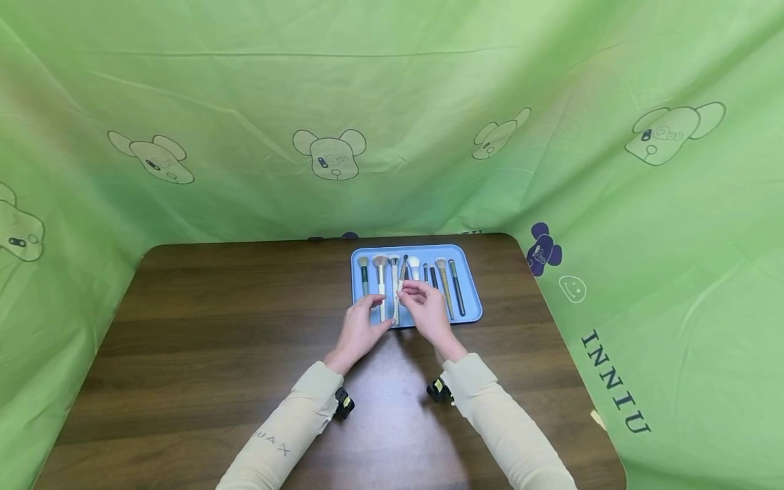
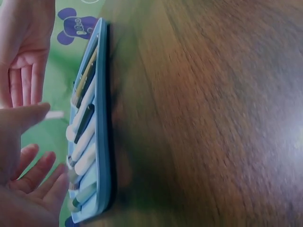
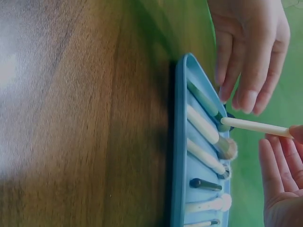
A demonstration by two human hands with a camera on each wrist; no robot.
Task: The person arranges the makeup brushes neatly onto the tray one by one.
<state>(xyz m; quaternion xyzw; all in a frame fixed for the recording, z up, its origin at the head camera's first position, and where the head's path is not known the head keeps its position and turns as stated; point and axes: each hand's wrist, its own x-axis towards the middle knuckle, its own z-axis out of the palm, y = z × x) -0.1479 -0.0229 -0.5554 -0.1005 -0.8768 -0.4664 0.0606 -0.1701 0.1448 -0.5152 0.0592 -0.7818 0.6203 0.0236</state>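
Over the blue tray (image 1: 469, 309), my right hand (image 1: 427, 313) pinches a slim, cream-coloured stick (image 3: 255, 126) like a brush handle between thumb and fingers. Its far end is hidden in that hand, and its free end points toward my left hand (image 1: 361, 327). The left hand's fingers and thumb are spread above the tray's front-left part, holding nothing. Below them lie a green-handled makeup brush (image 1: 364, 273) and a fluffy white-handled makeup brush (image 1: 380, 269). Close beside is another white-handled brush (image 1: 395, 269). In the left wrist view, the left hand (image 2: 28, 189) has its palm turned up.
Several more makeup brushes lie in the tray's right half, among them a tan-handled brush (image 1: 444, 282) and a dark-handled brush (image 1: 457, 289). The tray stands near the back edge of a brown wooden table (image 1: 245, 327). A green printed curtain (image 1: 245, 102) hangs behind and at both sides.
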